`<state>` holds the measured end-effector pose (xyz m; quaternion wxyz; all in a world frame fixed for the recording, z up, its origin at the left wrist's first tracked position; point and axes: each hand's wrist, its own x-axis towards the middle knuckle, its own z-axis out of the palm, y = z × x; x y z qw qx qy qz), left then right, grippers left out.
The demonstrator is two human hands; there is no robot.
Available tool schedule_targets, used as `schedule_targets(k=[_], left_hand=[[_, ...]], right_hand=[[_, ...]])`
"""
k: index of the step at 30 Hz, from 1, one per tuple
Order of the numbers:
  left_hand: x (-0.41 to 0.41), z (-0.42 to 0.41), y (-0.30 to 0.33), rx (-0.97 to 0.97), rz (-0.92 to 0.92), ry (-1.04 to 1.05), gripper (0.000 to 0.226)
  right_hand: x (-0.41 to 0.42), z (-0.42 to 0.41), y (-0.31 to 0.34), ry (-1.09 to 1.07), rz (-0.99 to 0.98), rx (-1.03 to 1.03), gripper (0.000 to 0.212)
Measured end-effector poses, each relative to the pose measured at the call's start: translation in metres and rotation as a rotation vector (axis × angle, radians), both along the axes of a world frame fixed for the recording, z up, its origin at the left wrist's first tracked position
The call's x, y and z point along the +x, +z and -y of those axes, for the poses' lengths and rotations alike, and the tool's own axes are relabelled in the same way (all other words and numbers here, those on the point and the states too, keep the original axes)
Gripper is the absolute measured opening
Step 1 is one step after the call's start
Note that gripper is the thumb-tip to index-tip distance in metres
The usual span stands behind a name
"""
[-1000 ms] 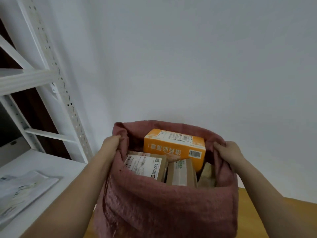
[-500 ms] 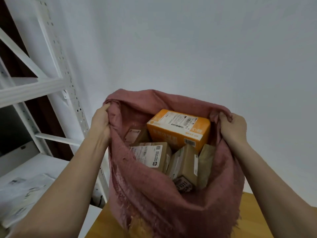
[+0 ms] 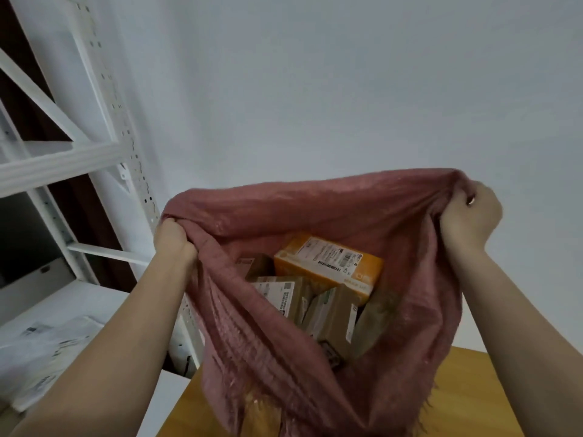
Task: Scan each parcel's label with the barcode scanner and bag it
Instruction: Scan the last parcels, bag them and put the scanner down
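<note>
Now right hand (image 3: 470,216) higher, bag (image 3: 315,216) wider

Left hand (image 3: 174,241): left of centre in the frame, fingers curled tight, gripping a fold of cloth
Left forearm: bare, running from the lower left corner up to that fist
Right hand (image 3: 470,217): at the right, higher than the left, fisted on bunched cloth
Right forearm: bare, rising from the lower right corner

A plain pale wall (image 3: 315,89) rises behind white metal shelving (image 3: 63,165) at left and a wooden tabletop (image 3: 467,395) below.
</note>
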<state>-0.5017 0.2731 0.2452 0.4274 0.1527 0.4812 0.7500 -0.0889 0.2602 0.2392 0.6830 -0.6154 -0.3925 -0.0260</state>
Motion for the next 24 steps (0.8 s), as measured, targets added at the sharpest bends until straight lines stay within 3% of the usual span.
schedule_targets(k=[2,4,7,10,13,15,18,19,24], left_hand=[[-0.004,-0.001,-0.005,-0.062,-0.061,-0.02,0.035],[0.004,-0.001,-0.015,-0.143,-0.112,-0.129,0.031],[0.022,0.003,-0.034,-0.277,-0.127,-0.252,0.033],[0.026,0.002,-0.053,-0.356,-0.204,-0.289,0.046],[0.035,0.011,-0.059,-0.343,-0.25,-0.27,0.059],[0.042,0.019,-0.06,-0.358,-0.329,-0.253,0.086],[0.037,0.02,-0.082,-0.523,-0.59,-0.204,0.143],[0.041,0.029,-0.081,-0.583,-0.697,-0.2,0.154],[0.08,0.093,-0.06,-0.804,-1.163,-0.212,0.136]], right_hand=[[-0.006,-0.002,-0.008,0.101,-0.04,-0.137,0.021],[-0.013,-0.007,-0.032,0.329,-0.005,-0.489,0.017],[-0.012,-0.007,-0.064,0.511,0.008,-0.799,0.036],[-0.012,0.005,-0.071,0.51,0.01,-0.835,0.061],[-0.013,0.017,-0.068,0.469,-0.041,-0.81,0.098],[-0.015,0.027,-0.066,0.463,-0.038,-0.819,0.115],[-0.02,0.036,-0.072,0.49,-0.007,-0.826,0.127],[-0.023,0.038,-0.075,0.496,0.001,-0.828,0.13],[-0.043,0.056,-0.084,0.491,0.078,-0.903,0.128]])
